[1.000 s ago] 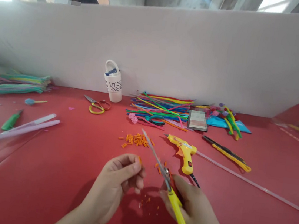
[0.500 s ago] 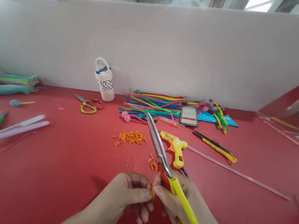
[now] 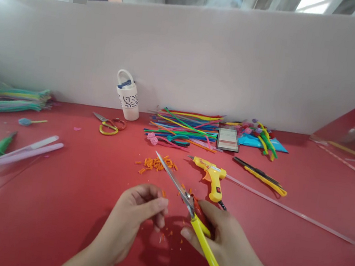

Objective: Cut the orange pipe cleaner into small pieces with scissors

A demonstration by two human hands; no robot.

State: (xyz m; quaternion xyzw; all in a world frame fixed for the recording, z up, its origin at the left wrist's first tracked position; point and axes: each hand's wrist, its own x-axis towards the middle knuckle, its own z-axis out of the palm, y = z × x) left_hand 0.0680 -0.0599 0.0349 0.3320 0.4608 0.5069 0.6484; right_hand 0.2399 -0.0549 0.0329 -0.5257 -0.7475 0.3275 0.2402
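Note:
My left hand [image 3: 138, 216] pinches a small orange piece [image 3: 164, 194] between thumb and forefinger, just above the red table. In my right hand [image 3: 225, 233] is a pair of scissors [image 3: 196, 220] with yellow and red handles, its blades together and pointing up and to the left. Beyond my hands lies a pile of short orange pieces [image 3: 156, 163]. A few more orange pieces [image 3: 182, 189] show partly behind the blades. Tiny orange scraps [image 3: 167, 233] are scattered on the table between my hands.
A yellow hot glue gun [image 3: 213, 176] with a long glue stick [image 3: 286, 207] lies right of the pile. Farther back are colourful pipe cleaners [image 3: 185, 125], a white cup [image 3: 129, 101], other scissors [image 3: 109, 125] and a utility knife [image 3: 261, 176]. Left lies a green-handled tool [image 3: 2, 145].
My left hand has moved up and left, away from the right hand, with the orange piece. The scissors have tilted lower to the left, and scraps now show on the table.

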